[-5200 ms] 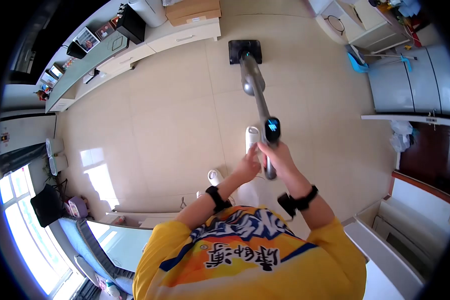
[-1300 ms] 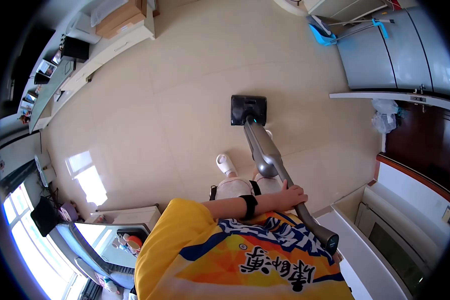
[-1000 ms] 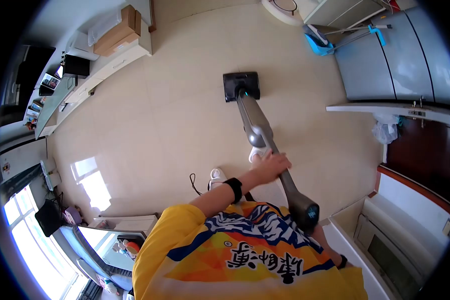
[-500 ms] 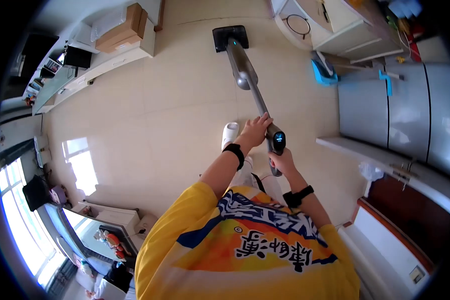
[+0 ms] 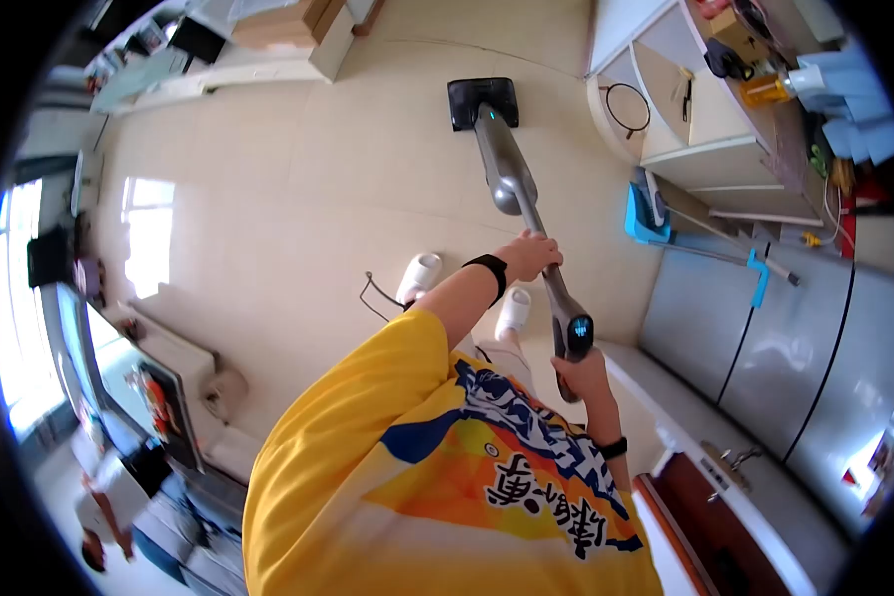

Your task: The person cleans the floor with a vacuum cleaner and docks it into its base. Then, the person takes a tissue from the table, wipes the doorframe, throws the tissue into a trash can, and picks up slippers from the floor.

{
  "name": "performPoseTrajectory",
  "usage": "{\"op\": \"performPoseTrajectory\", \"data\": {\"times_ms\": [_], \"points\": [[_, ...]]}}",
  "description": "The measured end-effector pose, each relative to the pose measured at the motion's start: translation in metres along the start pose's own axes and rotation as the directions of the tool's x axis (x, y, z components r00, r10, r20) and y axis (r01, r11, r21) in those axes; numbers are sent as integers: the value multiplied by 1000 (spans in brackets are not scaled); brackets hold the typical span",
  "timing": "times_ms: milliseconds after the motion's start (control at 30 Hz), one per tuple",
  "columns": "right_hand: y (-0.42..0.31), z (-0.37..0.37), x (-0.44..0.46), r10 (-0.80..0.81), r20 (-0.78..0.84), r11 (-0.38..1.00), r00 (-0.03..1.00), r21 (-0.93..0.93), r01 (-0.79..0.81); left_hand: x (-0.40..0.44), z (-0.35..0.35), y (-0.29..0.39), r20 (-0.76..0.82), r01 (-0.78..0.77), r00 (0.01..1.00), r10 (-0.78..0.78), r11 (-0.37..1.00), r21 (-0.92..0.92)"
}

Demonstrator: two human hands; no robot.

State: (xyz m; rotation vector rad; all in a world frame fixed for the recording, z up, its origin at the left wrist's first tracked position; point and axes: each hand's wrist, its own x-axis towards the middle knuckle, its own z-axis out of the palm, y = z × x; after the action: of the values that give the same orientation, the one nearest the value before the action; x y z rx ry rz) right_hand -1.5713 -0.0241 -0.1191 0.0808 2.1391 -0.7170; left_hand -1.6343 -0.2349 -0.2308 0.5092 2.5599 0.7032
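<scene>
A grey stick vacuum (image 5: 508, 177) slants across the middle of the view, its black floor head (image 5: 483, 103) flat on the beige tiles. My left hand (image 5: 529, 255) is wrapped round the tube above the lit display (image 5: 580, 327). Lower down, my right hand (image 5: 583, 375) grips the handle just below the display, its fingers partly hidden by the handle. White slippers (image 5: 513, 310) are on my feet, below and left of the vacuum.
A blue dustpan (image 5: 646, 213) and a long-handled broom lean by the grey fridge (image 5: 765, 343) at right. Open shelves (image 5: 710, 129) stand at upper right, a low cabinet (image 5: 268, 68) at upper left. Another person (image 5: 111, 507) is at lower left, near a glass-topped table (image 5: 119, 363).
The view has turned, bringing the shelves and fridge further in and the other person into clearer sight. The floor head is slightly nearer to me than half a second ago. Both hands stay on the vacuum.
</scene>
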Motion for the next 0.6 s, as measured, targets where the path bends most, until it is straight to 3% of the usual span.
{"op": "performPoseTrajectory", "data": {"times_ms": [33, 67, 133, 267, 367, 433, 600], "points": [[-8, -31, -25, 104, 41, 992, 994, -74, -101, 12, 4, 18, 16, -20, 1000, 21, 1000, -24], [9, -52, -35, 46, 23, 986, 999, -161, -42, 28, 25, 27, -189, -78, 980, 64, 995, -68], [39, -104, -57, -10, 20, 954, 1000, -298, 16, 60, 35, 61, -49, -87, 995, 83, 993, -75], [30, -210, -95, -146, -48, 777, 988, -624, 85, 111, 51, 136, -219, -196, 966, 136, 939, -282], [14, -266, -102, -298, -206, 690, 932, -721, 62, 146, 45, 186, -367, -144, 930, -20, 899, -413], [-1, -300, -95, -474, -172, 538, 864, -833, 129, 170, 35, 204, -399, -102, 910, -108, 877, -470], [-51, -344, -68, -609, 58, 237, 791, -938, 252, 186, -13, 207, -349, -20, 912, -217, 825, -564]]}}
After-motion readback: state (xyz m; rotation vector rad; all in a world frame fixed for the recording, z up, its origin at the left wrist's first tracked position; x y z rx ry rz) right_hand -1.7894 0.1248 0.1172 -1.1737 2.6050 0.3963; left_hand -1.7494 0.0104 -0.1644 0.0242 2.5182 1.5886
